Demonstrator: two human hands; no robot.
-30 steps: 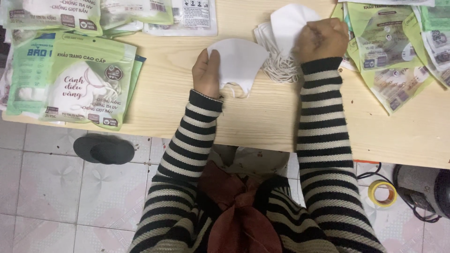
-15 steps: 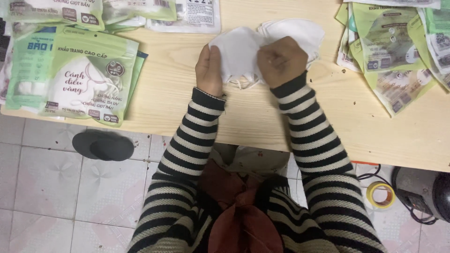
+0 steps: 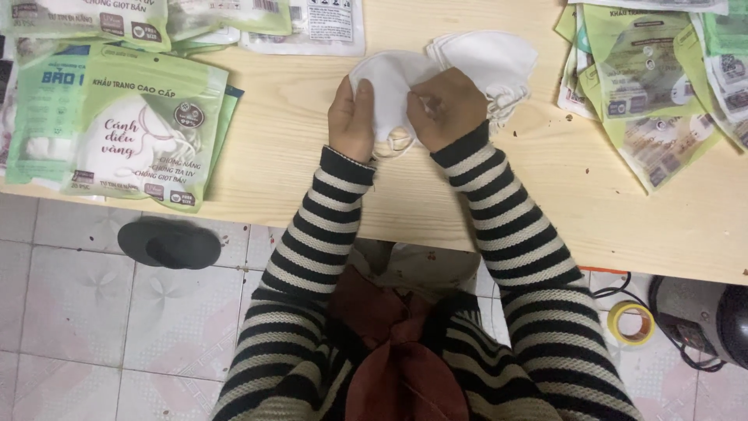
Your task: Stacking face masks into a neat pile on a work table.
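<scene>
A white folded face mask [image 3: 387, 84] lies on the wooden table [image 3: 312, 187] in front of me. My left hand [image 3: 352, 121] grips its left edge, and my right hand [image 3: 445, 107] presses and pinches its right side. Its ear loops [image 3: 399, 142] hang out below between my wrists. Just behind my right hand sits a small stack of more white masks [image 3: 487, 58], their loops spilling to the right. Both sleeves are black-and-white striped.
Green printed mask pouches [image 3: 148, 125] are piled at the table's left, and more pouches [image 3: 650, 86] are fanned out at the right. A black slipper [image 3: 171, 243] lies on the tiled floor. A yellow tape roll [image 3: 631, 323] and cables sit at lower right.
My right hand has moved left from the mask stack with a white mask and come together with my left hand. Both hands now hold the mask at the table's middle.
</scene>
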